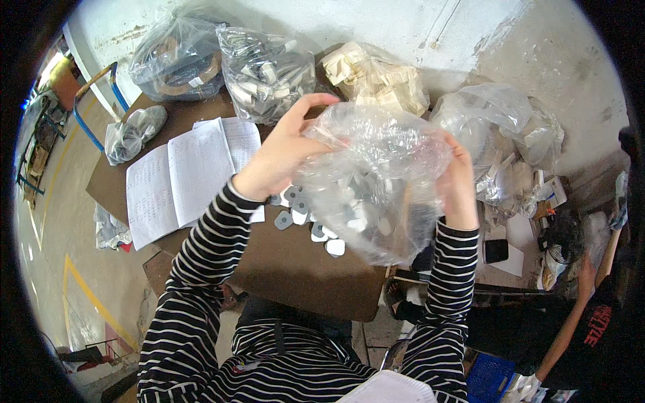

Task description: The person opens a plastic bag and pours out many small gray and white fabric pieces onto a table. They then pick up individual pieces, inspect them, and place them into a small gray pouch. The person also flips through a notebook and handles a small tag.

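A clear plastic bag [376, 144] hangs in front of me over the brown table, raised between my two hands. My left hand [282, 151] grips its left edge, with the thumb and fingers apart on either side of the film. On the bag's right side my right hand [459, 181] is closed on the plastic, its fingertips partly hidden by folds. Small grey and white pieces show through the film; I cannot tell whether all are inside or some lie behind it. More of these flat rounded pieces [283, 219] are scattered on the table [309, 282] just left of the bag.
An open notebook [168, 181] with handwriting lies at the left. Filled plastic bags [265, 74] line the wall, with another bag [497, 121] to the right. A black phone [496, 251] and a small fan [563, 245] sit at right, near another person's arm [571, 322].
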Action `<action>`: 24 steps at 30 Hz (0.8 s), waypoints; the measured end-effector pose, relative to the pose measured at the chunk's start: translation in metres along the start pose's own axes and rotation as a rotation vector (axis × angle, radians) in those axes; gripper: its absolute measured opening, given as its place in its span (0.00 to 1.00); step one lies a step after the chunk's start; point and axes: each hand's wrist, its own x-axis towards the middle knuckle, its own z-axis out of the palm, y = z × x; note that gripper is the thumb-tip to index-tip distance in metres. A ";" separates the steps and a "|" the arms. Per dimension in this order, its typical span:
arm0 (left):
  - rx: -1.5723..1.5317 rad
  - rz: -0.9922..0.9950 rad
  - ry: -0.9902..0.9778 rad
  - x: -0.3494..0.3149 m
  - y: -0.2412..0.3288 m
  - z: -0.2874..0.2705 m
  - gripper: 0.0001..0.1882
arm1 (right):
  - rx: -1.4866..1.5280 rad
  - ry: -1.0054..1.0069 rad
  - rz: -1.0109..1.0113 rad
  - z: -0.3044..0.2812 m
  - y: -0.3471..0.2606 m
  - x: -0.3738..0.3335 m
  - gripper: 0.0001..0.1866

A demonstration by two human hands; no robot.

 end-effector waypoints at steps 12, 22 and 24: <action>-0.407 -0.206 -0.189 -0.017 -0.030 -0.051 0.19 | -0.329 -0.201 -0.304 0.004 -0.015 -0.030 0.28; -0.712 -0.292 -0.060 -0.041 -0.030 -0.064 0.28 | 0.816 0.020 0.516 -0.047 0.001 -0.008 0.11; -0.207 -0.071 -0.007 -0.039 -0.063 -0.085 0.36 | 0.598 0.084 0.327 -0.042 0.006 -0.015 0.12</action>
